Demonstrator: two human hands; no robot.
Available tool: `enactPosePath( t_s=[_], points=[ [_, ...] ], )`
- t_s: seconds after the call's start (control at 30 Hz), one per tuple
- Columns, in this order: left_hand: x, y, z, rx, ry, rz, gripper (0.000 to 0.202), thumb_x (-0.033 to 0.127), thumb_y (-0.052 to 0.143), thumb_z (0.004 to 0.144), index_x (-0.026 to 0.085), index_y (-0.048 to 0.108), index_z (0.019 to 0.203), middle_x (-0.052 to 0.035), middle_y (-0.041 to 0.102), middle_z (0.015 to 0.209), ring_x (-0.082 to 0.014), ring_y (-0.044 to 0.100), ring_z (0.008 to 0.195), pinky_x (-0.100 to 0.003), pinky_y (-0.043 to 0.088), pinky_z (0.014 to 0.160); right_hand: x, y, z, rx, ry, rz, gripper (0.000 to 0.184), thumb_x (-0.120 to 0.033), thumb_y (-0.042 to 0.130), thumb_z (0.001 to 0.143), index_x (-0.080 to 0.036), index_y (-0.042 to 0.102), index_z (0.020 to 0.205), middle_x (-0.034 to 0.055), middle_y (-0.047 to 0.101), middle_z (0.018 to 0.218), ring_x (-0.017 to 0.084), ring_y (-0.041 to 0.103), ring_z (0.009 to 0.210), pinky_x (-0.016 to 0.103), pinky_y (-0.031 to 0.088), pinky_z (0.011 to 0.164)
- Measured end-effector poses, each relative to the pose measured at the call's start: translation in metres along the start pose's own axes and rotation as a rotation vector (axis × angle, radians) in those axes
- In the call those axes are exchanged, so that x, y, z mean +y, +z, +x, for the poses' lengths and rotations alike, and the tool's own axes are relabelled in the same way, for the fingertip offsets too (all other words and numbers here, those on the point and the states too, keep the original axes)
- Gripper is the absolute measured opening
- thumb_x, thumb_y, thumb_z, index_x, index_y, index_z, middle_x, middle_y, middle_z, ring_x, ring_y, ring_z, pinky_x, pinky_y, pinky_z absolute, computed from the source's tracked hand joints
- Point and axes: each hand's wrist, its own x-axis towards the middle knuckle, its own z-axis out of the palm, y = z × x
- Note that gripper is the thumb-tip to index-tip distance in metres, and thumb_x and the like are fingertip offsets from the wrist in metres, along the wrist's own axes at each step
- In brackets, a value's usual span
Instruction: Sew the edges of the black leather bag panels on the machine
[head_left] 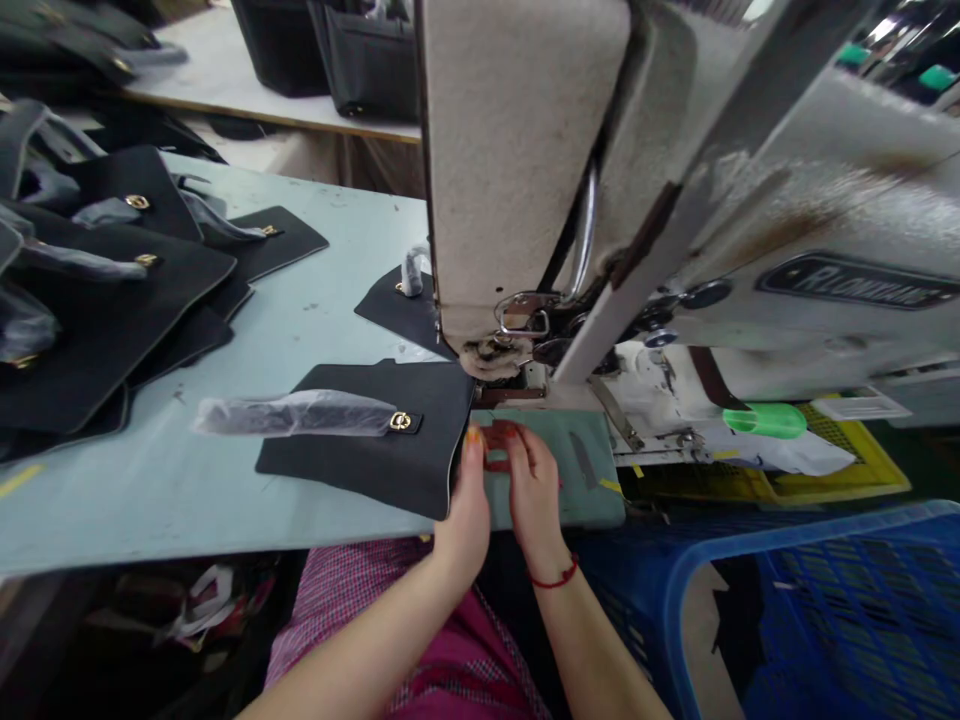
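Note:
A black leather panel (375, 440) with a gold clasp (400, 421) and a plastic-wrapped strap (292, 413) lies on the pale table (187, 480), its right edge under the sewing machine's head (517, 170). My left hand (466, 505) rests against that panel's right edge near the needle area (499, 365), fingers together. My right hand (531, 480) sits beside it with fingers curled round a small reddish-brown piece (496, 437) on the machine bed. A red cord circles my right wrist.
A pile of similar black panels (112, 290) covers the table's left side, and another single panel (401, 305) lies behind the machine head. A blue plastic crate (825, 600) stands at lower right. A yellow tray (847, 470) with a green object (765, 420) sits under the machine arm. Black bags stand on the far table.

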Motion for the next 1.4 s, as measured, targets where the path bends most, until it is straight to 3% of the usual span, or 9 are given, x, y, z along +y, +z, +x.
enactPosePath(
  t_s=[0.1, 0.17, 0.23, 0.3, 0.43, 0.6, 0.77, 0.97, 1.4],
  points=[
    [-0.032, -0.065, -0.037, 0.023, 0.163, 0.074, 0.050, 0.053, 0.064, 0.081, 0.024, 0.057, 0.122, -0.0104, 0.065, 0.117, -0.0291, 0.063, 0.110, -0.040, 0.051, 0.095, -0.026, 0.006, 0.009, -0.049, -0.045, -0.026, 0.039, -0.052, 0.049, 0.093, -0.018, 0.062, 0.078, 0.0047, 0.062, 0.078, 0.016, 0.057, 0.070, 0.024, 0.044, 0.057],
    [-0.042, -0.120, -0.041, 0.076, 0.263, 0.231, 0.041, 0.047, 0.055, 0.090, 0.032, 0.051, 0.127, -0.0081, 0.059, 0.124, -0.0281, 0.061, 0.110, -0.040, 0.052, 0.093, -0.038, 0.015, 0.017, -0.120, -0.085, -0.077, 0.047, -0.055, 0.048, 0.094, -0.018, 0.051, 0.064, 0.0004, 0.049, 0.063, 0.013, 0.047, 0.060, 0.024, 0.036, 0.054],
    [-0.030, -0.166, -0.021, 0.103, 0.482, 0.466, 0.048, 0.042, 0.051, 0.092, 0.033, 0.043, 0.138, -0.0099, 0.049, 0.136, -0.0323, 0.052, 0.124, -0.048, 0.045, 0.103, -0.045, 0.024, 0.024, -0.130, -0.137, -0.147, 0.052, -0.054, 0.050, 0.093, -0.019, 0.038, 0.057, -0.0026, 0.035, 0.057, 0.010, 0.035, 0.055, 0.024, 0.026, 0.052],
    [0.000, -0.187, 0.017, -0.024, 0.734, 0.838, 0.053, 0.042, 0.050, 0.093, 0.030, 0.040, 0.144, -0.0129, 0.045, 0.143, -0.0387, 0.043, 0.132, -0.057, 0.035, 0.110, -0.046, 0.032, 0.028, -0.111, -0.176, -0.188, 0.053, -0.051, 0.051, 0.092, -0.019, 0.031, 0.056, -0.0036, 0.028, 0.056, 0.009, 0.029, 0.054, 0.026, 0.020, 0.052],
    [0.071, -0.164, 0.101, -0.539, 1.050, 1.212, 0.079, 0.051, 0.051, 0.092, 0.026, 0.014, 0.157, -0.0131, 0.016, 0.165, -0.0412, 0.022, 0.147, -0.057, 0.024, 0.118, -0.041, 0.040, 0.019, -0.088, -0.174, -0.174, 0.049, -0.046, 0.051, 0.093, -0.019, 0.032, 0.057, -0.0038, 0.027, 0.057, 0.009, 0.028, 0.055, 0.026, 0.020, 0.052],
    [0.103, -0.125, 0.148, -0.845, 1.220, 1.367, 0.104, 0.078, 0.047, 0.079, 0.012, 0.022, 0.155, -0.0246, 0.035, 0.154, -0.0409, 0.037, 0.140, -0.054, 0.024, 0.117, -0.032, 0.042, 0.006, -0.061, -0.185, -0.209, 0.047, -0.044, 0.049, 0.094, -0.018, 0.035, 0.058, -0.0034, 0.030, 0.058, 0.009, 0.031, 0.056, 0.025, 0.021, 0.053],
    [0.101, -0.119, 0.124, -0.704, 1.119, 1.545, 0.112, 0.084, 0.048, 0.073, 0.008, 0.027, 0.153, -0.0263, 0.047, 0.143, -0.0408, 0.053, 0.124, -0.046, 0.045, 0.101, -0.030, 0.033, 0.008, -0.061, -0.206, -0.237, 0.046, -0.045, 0.049, 0.094, -0.018, 0.036, 0.059, -0.0031, 0.031, 0.059, 0.009, 0.032, 0.057, 0.025, 0.022, 0.054],
    [0.102, -0.110, 0.094, -0.534, 1.064, 1.661, 0.111, 0.087, 0.041, 0.072, 0.009, 0.034, 0.151, -0.0237, 0.054, 0.135, -0.0393, 0.061, 0.110, -0.045, 0.050, 0.089, -0.034, 0.020, 0.016, -0.139, -0.172, -0.239, 0.045, -0.045, 0.051, 0.093, -0.018, 0.038, 0.059, -0.0026, 0.030, 0.060, 0.009, 0.030, 0.058, 0.024, 0.022, 0.053],
    [0.126, -0.095, 0.092, -0.515, 0.951, 1.786, 0.103, 0.084, 0.038, 0.078, 0.011, 0.036, 0.151, -0.0224, 0.063, 0.121, -0.0395, 0.064, 0.102, -0.045, 0.049, 0.084, -0.043, 0.016, 0.040, -0.168, -0.215, -0.281, 0.051, -0.049, 0.051, 0.093, -0.018, 0.033, 0.057, -0.0043, 0.027, 0.058, 0.008, 0.027, 0.055, 0.025, 0.019, 0.052]
  ],
)
